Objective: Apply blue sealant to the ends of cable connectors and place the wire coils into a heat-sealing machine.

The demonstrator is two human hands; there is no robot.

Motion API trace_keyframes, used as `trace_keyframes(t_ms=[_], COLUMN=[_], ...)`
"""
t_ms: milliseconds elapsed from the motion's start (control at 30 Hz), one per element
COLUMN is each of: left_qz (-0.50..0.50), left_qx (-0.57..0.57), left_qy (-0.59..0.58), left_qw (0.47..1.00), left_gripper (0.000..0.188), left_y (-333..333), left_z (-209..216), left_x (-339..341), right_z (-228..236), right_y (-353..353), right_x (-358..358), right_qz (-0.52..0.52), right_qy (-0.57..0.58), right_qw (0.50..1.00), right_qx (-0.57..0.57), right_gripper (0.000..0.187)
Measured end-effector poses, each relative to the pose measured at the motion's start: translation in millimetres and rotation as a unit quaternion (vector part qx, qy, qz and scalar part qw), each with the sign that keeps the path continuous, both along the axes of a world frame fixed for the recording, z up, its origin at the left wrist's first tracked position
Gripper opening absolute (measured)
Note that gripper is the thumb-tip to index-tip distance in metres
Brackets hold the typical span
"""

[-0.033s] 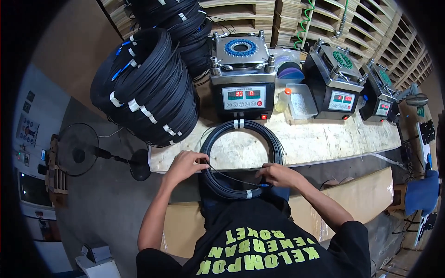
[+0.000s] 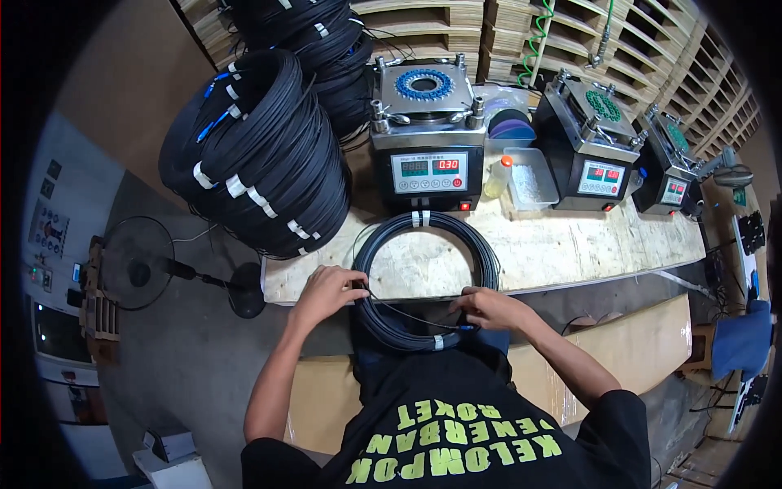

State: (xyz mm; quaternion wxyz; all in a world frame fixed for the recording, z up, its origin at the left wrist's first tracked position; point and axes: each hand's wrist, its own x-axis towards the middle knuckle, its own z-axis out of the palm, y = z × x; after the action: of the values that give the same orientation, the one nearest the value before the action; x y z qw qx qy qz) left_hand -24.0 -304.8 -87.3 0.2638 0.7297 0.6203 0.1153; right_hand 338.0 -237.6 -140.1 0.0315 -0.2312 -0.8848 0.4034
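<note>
A coil of thin black cable [image 2: 487,262], bound with white tape at top and bottom, lies partly on the table's front edge and partly over my lap. My left hand [image 2: 326,291] is at the coil's left side, thumb and fingers pinched on a black strand. From there a loose cable end [image 2: 407,314] crosses the coil's opening to the right. It ends in a blue connector [image 2: 467,328], just below my right hand [image 2: 484,308]. The right fingers are curled at the coil's right side, closed around the cable; their tips are partly hidden.
Taped cable coils [image 2: 261,155] form a tall stack at left. Behind the coil stands a machine [image 2: 428,138] with a ring of blue parts on top; two similar machines [image 2: 599,147] are to the right. A bottle [image 2: 495,181] and plastic tray [image 2: 533,191] sit between them.
The blue connector has shifted very slightly at my right hand. The nearest machine's display has changed. Both hands stay in nearly the same place.
</note>
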Motion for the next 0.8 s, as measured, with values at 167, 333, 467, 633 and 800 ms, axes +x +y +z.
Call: trace_keyframes(t_ms=[167,333,467,633,800], left_qz=[-0.053,-0.012,0.007,-0.03,-0.053], left_qx=[0.039,0.061,0.06,0.025,0.004], left_qy=[0.085,0.076,0.053,0.011,-0.014], left_qw=[0.994,0.995,0.997,0.999,0.998], left_gripper=[0.024,0.024,0.025,0.021,0.021], left_y=[-5.5,-0.6,-5.3,-9.2,-9.4], left_z=[-5.5,-17.0,-26.9,-28.8,-15.1], left_x=[21.0,18.7,31.1,28.0,21.1], right_z=[20.2,22.9,19.5,-3.6,-21.3], right_y=[-4.1,-13.5,-14.7,-10.8,7.3], right_x=[-14.5,-25.5,-35.0,-47.4,-68.6], right_qz=[-0.003,-0.007,0.039,0.037,0.09], right_qy=[-0.079,-0.092,-0.157,-0.158,-0.209], right_qw=[0.997,0.993,0.984,0.98,0.964], right_qx=[-0.004,0.073,0.081,0.116,0.14], right_gripper=[0.031,0.037,0.03,0.027,0.022])
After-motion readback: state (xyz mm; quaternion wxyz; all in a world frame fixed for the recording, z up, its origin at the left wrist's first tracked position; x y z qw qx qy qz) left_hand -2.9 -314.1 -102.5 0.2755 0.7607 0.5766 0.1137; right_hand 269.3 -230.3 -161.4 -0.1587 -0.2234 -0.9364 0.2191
